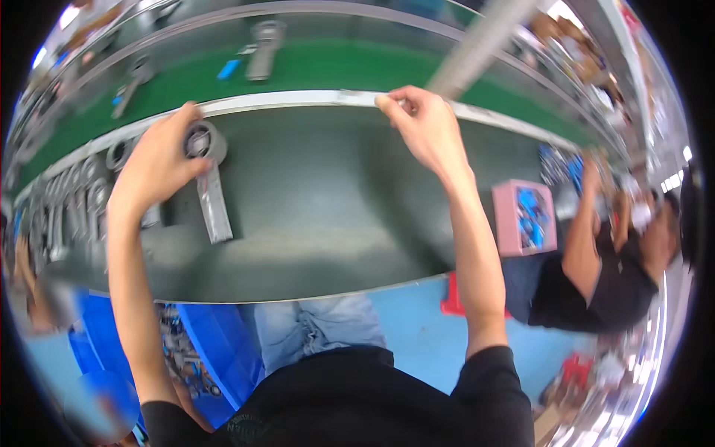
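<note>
My left hand [154, 160] is closed around the round head of a grey device [214, 205], whose flat, straight handle points toward me over the dark green worktop [313, 186]. Thumb and fingers sit on either side of that ring-shaped head. At the far edge of the worktop, my right hand [428, 130] has its fingers curled together by the white rail [298, 98]. Whatever they may pinch is too small and blurred to make out. Left of my left hand, several similar grey devices [93, 197] lie in a row.
Beyond the rail, a green conveyor belt [328, 65] carries more grey devices [264, 52], some with blue pieces. A pink box [514, 235] of blue parts stands at the right, near a co-worker [596, 276]. Blue bins [223, 346] sit below the front edge. A grey post [480, 48] rises behind.
</note>
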The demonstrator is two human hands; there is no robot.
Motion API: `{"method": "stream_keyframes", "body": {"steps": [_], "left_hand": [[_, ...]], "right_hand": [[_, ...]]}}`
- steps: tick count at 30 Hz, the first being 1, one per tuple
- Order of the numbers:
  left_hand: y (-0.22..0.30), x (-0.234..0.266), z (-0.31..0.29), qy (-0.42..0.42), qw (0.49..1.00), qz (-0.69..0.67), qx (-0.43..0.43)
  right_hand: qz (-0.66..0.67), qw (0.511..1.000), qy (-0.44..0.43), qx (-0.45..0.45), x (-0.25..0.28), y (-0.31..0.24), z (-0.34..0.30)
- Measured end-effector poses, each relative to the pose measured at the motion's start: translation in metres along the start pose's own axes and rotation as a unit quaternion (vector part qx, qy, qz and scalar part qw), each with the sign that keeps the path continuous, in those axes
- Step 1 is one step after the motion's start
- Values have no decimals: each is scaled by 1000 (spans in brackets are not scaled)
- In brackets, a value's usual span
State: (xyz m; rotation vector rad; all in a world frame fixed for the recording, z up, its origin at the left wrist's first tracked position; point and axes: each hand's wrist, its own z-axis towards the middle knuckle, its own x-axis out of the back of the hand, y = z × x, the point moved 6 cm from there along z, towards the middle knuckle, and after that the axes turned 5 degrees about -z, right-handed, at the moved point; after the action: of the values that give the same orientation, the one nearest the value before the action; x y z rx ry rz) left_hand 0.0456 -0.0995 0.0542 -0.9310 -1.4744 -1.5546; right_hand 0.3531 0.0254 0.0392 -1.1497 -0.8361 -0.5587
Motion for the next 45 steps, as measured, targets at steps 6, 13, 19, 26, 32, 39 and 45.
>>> {"method": "stream_keyframes", "body": {"steps": [6, 13, 19, 26, 32, 39, 45], "left_hand": [[123, -44, -33, -12, 976, -125, -179], [149, -97, -44, -13, 969, -141, -202], [148, -85, -54, 48, 969, -140, -199], [158, -68, -51, 92, 889, -395, -214], [174, -83, -63, 81, 731, -624, -262], [109, -77, -92, 134, 691, -695, -146], [116, -81, -119, 132, 939, -269, -171]], "right_hand": [[-237, 942, 173, -165, 172, 164, -133], [-303, 911, 95, -263, 196, 268, -151], [-208, 936, 275, -75, 202, 193, -163], [239, 921, 305, 39, 129, 81, -166], [474, 864, 104, 133, 13, -25, -159], [297, 947, -42, 117, -22, -38, -158], [220, 963, -88, 128, -40, -31, -173]]}}
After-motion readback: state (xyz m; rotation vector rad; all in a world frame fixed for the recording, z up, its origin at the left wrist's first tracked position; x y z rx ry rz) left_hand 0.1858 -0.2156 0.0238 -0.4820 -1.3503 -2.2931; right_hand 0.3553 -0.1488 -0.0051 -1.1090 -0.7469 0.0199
